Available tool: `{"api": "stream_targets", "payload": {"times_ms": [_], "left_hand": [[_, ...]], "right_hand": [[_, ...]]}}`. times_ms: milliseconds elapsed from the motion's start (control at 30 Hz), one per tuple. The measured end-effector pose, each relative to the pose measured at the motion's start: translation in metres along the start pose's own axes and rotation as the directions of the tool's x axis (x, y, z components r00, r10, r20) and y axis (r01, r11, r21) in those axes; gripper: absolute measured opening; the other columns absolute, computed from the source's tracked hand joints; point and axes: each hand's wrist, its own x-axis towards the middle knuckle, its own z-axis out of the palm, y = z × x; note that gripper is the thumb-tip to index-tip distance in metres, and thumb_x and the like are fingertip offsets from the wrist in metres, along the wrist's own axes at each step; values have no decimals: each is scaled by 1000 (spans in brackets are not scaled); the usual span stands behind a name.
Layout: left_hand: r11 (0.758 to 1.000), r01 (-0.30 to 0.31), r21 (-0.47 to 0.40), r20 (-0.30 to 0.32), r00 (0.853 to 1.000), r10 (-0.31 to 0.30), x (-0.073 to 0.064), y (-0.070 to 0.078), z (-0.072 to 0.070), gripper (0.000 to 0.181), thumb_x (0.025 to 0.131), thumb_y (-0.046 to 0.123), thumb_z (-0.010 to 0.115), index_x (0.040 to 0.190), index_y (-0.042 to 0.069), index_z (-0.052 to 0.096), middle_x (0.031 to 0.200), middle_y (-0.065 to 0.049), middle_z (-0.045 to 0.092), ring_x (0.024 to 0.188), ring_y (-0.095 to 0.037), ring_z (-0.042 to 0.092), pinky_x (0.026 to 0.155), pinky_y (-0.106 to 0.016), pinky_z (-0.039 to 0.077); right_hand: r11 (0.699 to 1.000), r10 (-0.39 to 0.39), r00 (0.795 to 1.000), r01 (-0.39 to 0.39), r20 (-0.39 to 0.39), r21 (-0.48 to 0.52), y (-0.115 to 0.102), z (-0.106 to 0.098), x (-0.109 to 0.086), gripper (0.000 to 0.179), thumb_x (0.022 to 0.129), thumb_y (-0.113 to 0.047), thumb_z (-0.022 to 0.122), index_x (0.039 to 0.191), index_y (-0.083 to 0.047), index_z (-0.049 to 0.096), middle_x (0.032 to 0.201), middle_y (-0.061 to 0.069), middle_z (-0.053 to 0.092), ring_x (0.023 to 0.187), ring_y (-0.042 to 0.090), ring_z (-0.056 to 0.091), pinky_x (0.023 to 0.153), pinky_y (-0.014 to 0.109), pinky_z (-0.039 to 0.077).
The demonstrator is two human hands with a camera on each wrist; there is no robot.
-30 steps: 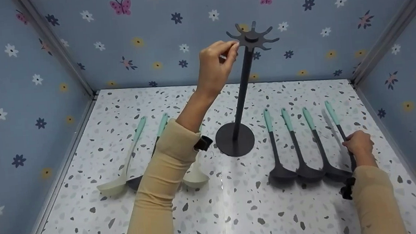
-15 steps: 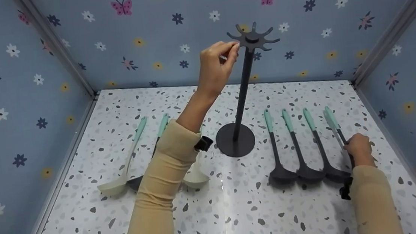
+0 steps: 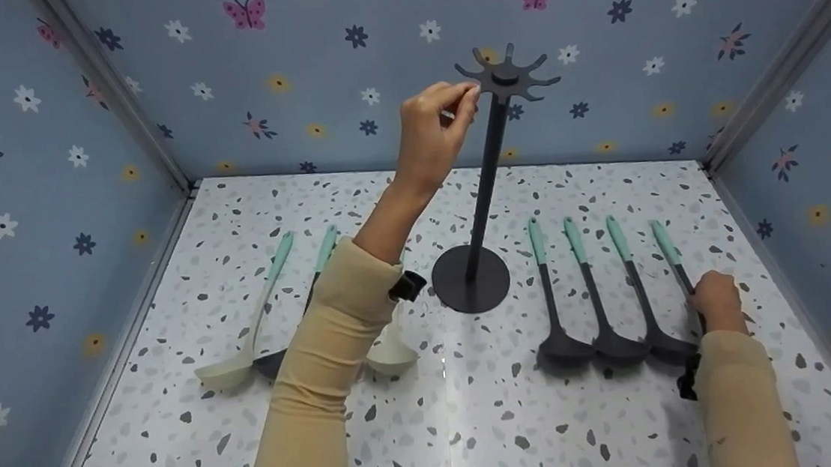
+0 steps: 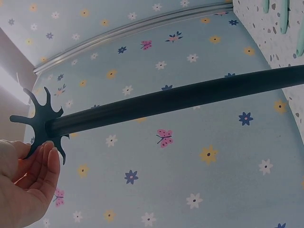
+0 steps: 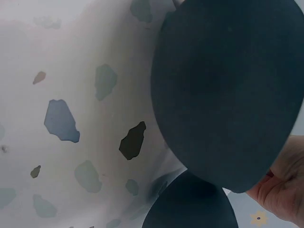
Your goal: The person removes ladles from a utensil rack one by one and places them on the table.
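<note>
A dark stand with a round base and a ring of curved hooks on top stands near the middle of the table. My left hand pinches one of its hooks between thumb and fingers, as the left wrist view also shows. At the far right, my right hand grips the dark shaft of a ladle with a mint handle. My hand and sleeve hide its bowl from the head view; the right wrist view shows the dark bowl very close. Left of it lie three dark ladles with mint handles, the nearest being this ladle.
Left of the stand lie a cream ladle, a dark one and another cream ladle, partly hidden by my left sleeve. Flower-patterned walls enclose the speckled table at the back and sides.
My right hand has moved slightly toward me and left, lowering the ladle; its handle and shadow have drawn together. The left hand stays on the stand's hook.
</note>
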Motion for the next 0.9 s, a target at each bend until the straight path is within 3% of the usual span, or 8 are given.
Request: {"api": "stream_targets", "payload": {"times_ms": [233, 367, 567, 900], "left_hand": [[1000, 7, 9, 4, 1000, -7, 1, 1, 0, 20, 89, 8, 52, 94, -5, 66, 75, -10, 60, 67, -12, 56, 57, -18, 47], [1000, 16, 19, 12, 1000, -16, 0, 2, 0, 20, 90, 8, 52, 95, -5, 66, 76, -10, 60, 67, -12, 56, 57, -18, 46], [1000, 23, 12, 14, 1000, -23, 0, 2, 0, 20, 90, 8, 52, 96, -6, 66, 76, -11, 61, 67, -12, 56, 57, -19, 47], [998, 68, -18, 29, 997, -67, 0, 2, -1, 21, 90, 9, 51, 96, -5, 66, 75, -10, 60, 67, -12, 55, 58, -20, 47]], "right_hand": [[998, -56, 997, 57, -49, 3, 2, 3, 3, 16, 75, -1, 61, 72, 15, 59, 68, 26, 56, 63, 35, 55, 58, 43, 46], [997, -73, 997, 73, -34, -3, 2, 2, 0, 17, 75, -1, 59, 73, 15, 59, 70, 26, 55, 65, 34, 54, 59, 42, 46], [999, -40, 999, 40, -13, 3, 1, 2, -2, 19, 76, -2, 59, 80, 17, 58, 77, 28, 54, 67, 32, 53, 60, 40, 46], [995, -101, 993, 100, -65, -21, -14, -7, -5, 36, 86, -15, 54, 92, 20, 54, 89, 34, 54, 76, 40, 56, 64, 45, 47]]}}
